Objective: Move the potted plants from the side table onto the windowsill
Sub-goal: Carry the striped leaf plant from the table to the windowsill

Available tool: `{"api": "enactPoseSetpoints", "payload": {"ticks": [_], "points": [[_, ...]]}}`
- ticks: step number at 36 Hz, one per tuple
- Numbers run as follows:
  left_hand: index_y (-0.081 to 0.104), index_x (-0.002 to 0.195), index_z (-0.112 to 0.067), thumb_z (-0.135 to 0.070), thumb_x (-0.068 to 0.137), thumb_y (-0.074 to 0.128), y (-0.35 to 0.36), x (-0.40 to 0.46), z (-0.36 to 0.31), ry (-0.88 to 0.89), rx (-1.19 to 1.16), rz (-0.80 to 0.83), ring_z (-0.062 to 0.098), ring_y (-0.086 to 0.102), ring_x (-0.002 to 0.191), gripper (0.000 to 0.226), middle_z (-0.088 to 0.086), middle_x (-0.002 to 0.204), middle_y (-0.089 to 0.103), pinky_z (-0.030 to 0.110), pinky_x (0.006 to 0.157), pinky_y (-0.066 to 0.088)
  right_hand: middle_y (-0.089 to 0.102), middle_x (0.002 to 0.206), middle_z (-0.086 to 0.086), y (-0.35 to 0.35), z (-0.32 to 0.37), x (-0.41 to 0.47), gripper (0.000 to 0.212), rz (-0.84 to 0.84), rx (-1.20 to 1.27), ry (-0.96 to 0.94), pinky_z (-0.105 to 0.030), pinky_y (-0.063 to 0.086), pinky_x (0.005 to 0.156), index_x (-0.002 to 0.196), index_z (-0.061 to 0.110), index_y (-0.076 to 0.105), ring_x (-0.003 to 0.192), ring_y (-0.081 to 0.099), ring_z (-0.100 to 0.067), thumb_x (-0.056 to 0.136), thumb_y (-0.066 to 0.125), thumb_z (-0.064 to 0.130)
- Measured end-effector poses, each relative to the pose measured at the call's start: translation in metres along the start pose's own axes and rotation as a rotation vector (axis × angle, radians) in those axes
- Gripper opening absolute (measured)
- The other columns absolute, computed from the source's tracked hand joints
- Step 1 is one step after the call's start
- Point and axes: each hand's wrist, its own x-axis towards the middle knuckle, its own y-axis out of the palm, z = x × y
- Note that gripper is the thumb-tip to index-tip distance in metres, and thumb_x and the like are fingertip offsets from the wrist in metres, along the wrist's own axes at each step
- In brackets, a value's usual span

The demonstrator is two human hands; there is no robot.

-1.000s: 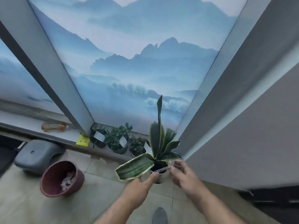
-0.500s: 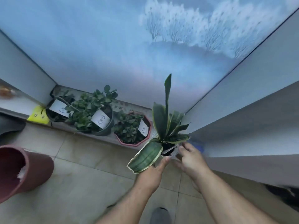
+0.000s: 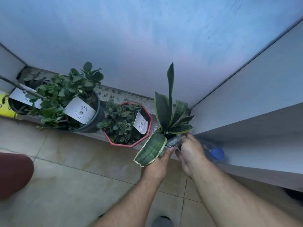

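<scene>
A snake plant (image 3: pixel 167 115) with stiff striped leaves sits in a small pale pot, mostly hidden by its leaves and my hands. My left hand (image 3: pixel 157 164) grips the pot from the near left, under a drooping leaf. My right hand (image 3: pixel 190 149) grips it from the right, by a small label. The pot is at the right end of the low windowsill (image 3: pixel 124 97), in the corner. Whether it rests on the sill I cannot tell.
On the sill stand a red octagonal pot (image 3: pixel 126 125) of leafy plants, a dark round pot (image 3: pixel 72 105) with a white tag, and another pot (image 3: pixel 23 99) at far left. A blue-capped bottle (image 3: pixel 214 154) lies by the right wall. A maroon pot (image 3: pixel 14 174) stands on the tiled floor.
My view has closed in on the sill and tilted down. Both hands have carried the snake plant forward to the sill's right corner, beside the red pot.
</scene>
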Motion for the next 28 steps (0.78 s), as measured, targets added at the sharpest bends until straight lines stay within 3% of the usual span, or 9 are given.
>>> {"api": "enactPoseSetpoints", "payload": {"ticks": [7, 10, 13, 17, 19, 21, 23, 26, 28], "points": [[0.069, 0.101, -0.029, -0.066, 0.074, 0.066, 0.012, 0.012, 0.016, -0.075, -0.031, -0.082, 0.002, 0.062, 0.083, 0.046, -0.019, 0.086, 0.064, 0.001, 0.062, 0.036, 0.075, 0.122, 0.003, 0.014, -0.005, 0.013, 0.047, 0.001, 0.059, 0.0, -0.048, 0.052, 0.107, 0.133, 0.03, 0.066, 0.117, 0.068, -0.025, 0.094, 0.046, 0.011], [0.066, 0.084, -0.034, -0.064, 0.075, 0.068, 0.016, 0.018, 0.023, -0.105, -0.039, -0.079, -0.003, 0.06, 0.071, 0.031, -0.019, 0.073, 0.062, 0.004, 0.056, 0.039, 0.078, 0.114, 0.003, 0.019, -0.007, 0.018, 0.044, 0.002, 0.054, 0.008, -0.044, 0.055, 0.101, 0.127, 0.028, 0.07, 0.113, 0.071, -0.026, 0.097, 0.046, 0.008], [0.07, 0.101, -0.021, -0.067, 0.077, 0.065, 0.017, 0.021, 0.029, -0.058, -0.003, -0.078, 0.012, 0.063, 0.081, 0.052, -0.009, 0.083, 0.065, 0.017, 0.065, 0.043, 0.081, 0.105, 0.001, 0.019, -0.005, 0.018, 0.036, 0.011, 0.055, 0.001, -0.042, 0.054, 0.101, 0.115, 0.026, 0.075, 0.11, 0.071, -0.026, 0.097, 0.05, 0.007], [0.067, 0.118, -0.019, -0.064, 0.082, 0.064, 0.02, 0.024, 0.024, -0.065, 0.041, -0.058, 0.022, 0.067, 0.095, 0.058, 0.003, 0.101, 0.071, 0.025, 0.077, 0.047, 0.081, 0.1, 0.001, 0.018, -0.003, 0.018, 0.035, -0.013, 0.066, 0.0, -0.041, 0.056, 0.097, 0.109, 0.026, 0.076, 0.107, 0.073, -0.026, 0.097, 0.05, 0.006], [0.065, 0.121, -0.014, -0.06, 0.085, 0.064, 0.021, 0.022, 0.023, -0.08, 0.082, -0.032, 0.021, 0.064, 0.091, 0.059, 0.0, 0.094, 0.067, 0.025, 0.077, 0.047, 0.081, 0.1, -0.001, 0.021, 0.0, 0.015, 0.037, -0.041, 0.093, 0.013, -0.038, 0.059, 0.088, 0.116, 0.025, 0.074, 0.101, 0.074, -0.028, 0.099, 0.047, 0.007], [0.063, 0.118, -0.001, -0.051, 0.089, 0.066, 0.019, 0.017, 0.021, -0.126, 0.106, -0.013, 0.018, 0.058, 0.079, 0.058, -0.002, 0.079, 0.058, 0.024, 0.07, 0.042, 0.076, 0.106, 0.004, 0.023, 0.006, 0.007, 0.04, -0.063, 0.118, 0.034, -0.043, 0.054, 0.098, 0.128, 0.026, 0.068, 0.093, 0.069, -0.023, 0.103, 0.042, 0.009], [0.059, 0.123, 0.001, -0.044, 0.093, 0.065, 0.016, 0.011, 0.024, -0.178, 0.161, 0.029, 0.021, 0.06, 0.092, 0.054, 0.006, 0.097, 0.064, 0.022, 0.077, 0.04, 0.06, 0.119, 0.008, 0.022, 0.012, -0.005, 0.047, -0.081, 0.105, 0.076, -0.05, 0.039, 0.112, 0.147, 0.028, 0.052, 0.102, 0.06, -0.02, 0.107, 0.036, 0.008], [0.049, 0.139, 0.001, -0.044, 0.096, 0.059, 0.001, -0.007, 0.02, -0.317, 0.259, 0.21, 0.027, 0.056, 0.126, 0.063, 0.015, 0.136, 0.059, 0.025, 0.1, 0.042, 0.046, 0.15, -0.003, 0.015, 0.013, -0.024, 0.051, -0.089, 0.041, 0.131, -0.051, 0.037, 0.112, 0.156, 0.024, 0.04, 0.139, 0.042, -0.03, 0.108, 0.035, 0.009], [0.04, 0.147, -0.002, -0.042, 0.094, 0.062, -0.016, -0.019, 0.011, -0.383, 0.247, 0.286, 0.028, 0.049, 0.136, 0.07, 0.014, 0.148, 0.051, 0.027, 0.107, 0.039, 0.048, 0.15, -0.005, 0.013, 0.014, -0.04, 0.05, -0.111, 0.019, 0.119, -0.048, 0.038, 0.114, 0.153, 0.021, 0.044, 0.133, 0.046, -0.027, 0.105, 0.039, 0.009]]}}
